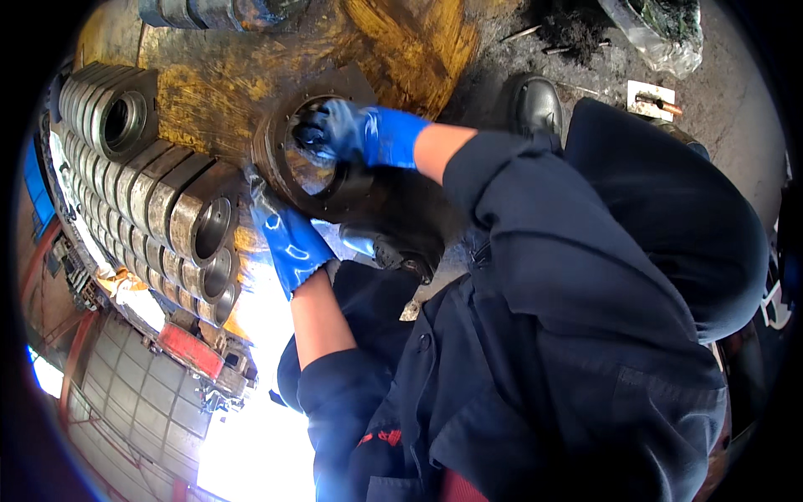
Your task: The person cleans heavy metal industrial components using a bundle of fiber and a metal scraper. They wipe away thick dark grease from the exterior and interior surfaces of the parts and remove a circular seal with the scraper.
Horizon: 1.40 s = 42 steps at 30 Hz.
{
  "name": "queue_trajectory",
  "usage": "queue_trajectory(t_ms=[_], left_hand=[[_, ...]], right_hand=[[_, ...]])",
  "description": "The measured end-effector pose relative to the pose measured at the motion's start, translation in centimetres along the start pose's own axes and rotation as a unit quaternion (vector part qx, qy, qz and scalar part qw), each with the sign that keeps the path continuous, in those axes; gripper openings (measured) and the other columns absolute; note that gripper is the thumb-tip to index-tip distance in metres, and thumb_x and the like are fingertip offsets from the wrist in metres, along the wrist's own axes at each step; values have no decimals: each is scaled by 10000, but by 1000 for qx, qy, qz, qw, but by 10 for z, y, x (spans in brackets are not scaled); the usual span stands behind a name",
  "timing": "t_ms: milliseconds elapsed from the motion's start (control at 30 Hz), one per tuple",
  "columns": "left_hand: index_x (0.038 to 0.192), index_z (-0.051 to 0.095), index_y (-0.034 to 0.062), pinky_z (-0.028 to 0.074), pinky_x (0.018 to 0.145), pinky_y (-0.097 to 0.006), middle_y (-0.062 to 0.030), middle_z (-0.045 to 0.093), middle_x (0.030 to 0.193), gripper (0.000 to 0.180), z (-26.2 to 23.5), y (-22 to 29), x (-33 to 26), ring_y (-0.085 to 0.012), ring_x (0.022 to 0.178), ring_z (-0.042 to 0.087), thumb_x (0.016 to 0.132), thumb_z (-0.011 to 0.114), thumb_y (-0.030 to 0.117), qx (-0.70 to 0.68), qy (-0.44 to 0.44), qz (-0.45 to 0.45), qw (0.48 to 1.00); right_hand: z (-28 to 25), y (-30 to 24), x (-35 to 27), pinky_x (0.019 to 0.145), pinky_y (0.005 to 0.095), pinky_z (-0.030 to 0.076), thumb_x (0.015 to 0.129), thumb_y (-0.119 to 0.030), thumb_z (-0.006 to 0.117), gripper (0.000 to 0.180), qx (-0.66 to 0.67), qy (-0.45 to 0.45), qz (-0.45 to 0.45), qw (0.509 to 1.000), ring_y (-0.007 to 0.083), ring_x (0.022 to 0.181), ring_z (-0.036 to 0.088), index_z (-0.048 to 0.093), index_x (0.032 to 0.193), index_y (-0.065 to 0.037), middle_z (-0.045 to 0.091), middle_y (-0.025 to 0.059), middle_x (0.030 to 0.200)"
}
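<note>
- Scanning from the left: rows of grey metal rings lie side by side on a rusty yellow-brown plate, bores facing the camera. One ring sits above the rest, near the plate's left edge.
- More rings at the top edge, cut off by the frame.
- Left hand, blue glove, grips the lower-left rim of a large dark flange. Fingers wrap the edge, closed on it.
- Flange is round, with a wide centre bore and small bolt holes round the face. It stands tilted on edge, just right of the ring rows, touching or nearly touching the plate behind; cannot tell which.
- Right hand, blue glove, reaches across the flange's bore at the upper rim. Fingers curled into the opening and pressed on the metal; a full grip cannot be confirmed from this angle.
- Dark cloth or rag-like mass hangs below the flange, between both forearms.
- Person wears a dark navy coverall, sleeves pushed up off the wrists.
- Black shoe on grey dirty ground, upper right of the flange.
- Further right: small white block with a rusty pin, and a clear plastic bag at the top edge.
</note>
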<state>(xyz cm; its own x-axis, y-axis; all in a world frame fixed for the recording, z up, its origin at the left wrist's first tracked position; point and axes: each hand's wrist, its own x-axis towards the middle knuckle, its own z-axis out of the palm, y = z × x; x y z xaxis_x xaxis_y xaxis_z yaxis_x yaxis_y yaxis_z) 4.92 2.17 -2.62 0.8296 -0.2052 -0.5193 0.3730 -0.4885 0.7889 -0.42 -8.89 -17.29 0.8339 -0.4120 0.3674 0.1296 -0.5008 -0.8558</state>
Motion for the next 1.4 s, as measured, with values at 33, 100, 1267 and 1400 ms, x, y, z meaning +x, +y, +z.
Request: queue_trajectory(t_ms=[33, 100, 1267, 1400], left_hand=[[1322, 461, 125, 380, 958, -377, -97, 545, 1240, 565, 3, 4, -1, -233, 1129, 498, 932, 364, 521, 7, -3, 14, 1000], [1315, 466, 112, 385, 955, -367, -98, 546, 1236, 546, 8, 10, -7, -226, 1123, 500, 941, 365, 497, 33, -15, 39, 999], [1415, 340, 19, 354, 1037, -321, -124, 444, 1372, 511, 38, 35, -47, -205, 1224, 446, 1017, 344, 339, 55, 20, 63, 996], [1398, 357, 9, 349, 1039, -328, -126, 452, 1359, 507, 21, 29, -36, -213, 1218, 450, 1011, 362, 336, 118, -28, 99, 988]], right_hand=[[1, -2, -4, 756, 401, 481, 840, -188, 522, 262, 40, 6, 132, 990, 305, 880, 614, 629, 1040, -56, 644, 107, 961], [3, -8, -8, 685, 403, 496, 805, -182, 553, 223, -187, -89, 114, 972, 297, 830, 640, 660, 982, -98, 670, 77, 899], [-9, -24, 10, 743, 395, 504, 728, -228, 635, 279, 180, -351, 155, 906, 293, 856, 647, 676, 958, -76, 667, 165, 894], [-18, -1, 21, 674, 408, 502, 797, -180, 580, 142, -101, -310, -95, 940, 300, 738, 630, 671, 815, -72, 639, 130, 767]])
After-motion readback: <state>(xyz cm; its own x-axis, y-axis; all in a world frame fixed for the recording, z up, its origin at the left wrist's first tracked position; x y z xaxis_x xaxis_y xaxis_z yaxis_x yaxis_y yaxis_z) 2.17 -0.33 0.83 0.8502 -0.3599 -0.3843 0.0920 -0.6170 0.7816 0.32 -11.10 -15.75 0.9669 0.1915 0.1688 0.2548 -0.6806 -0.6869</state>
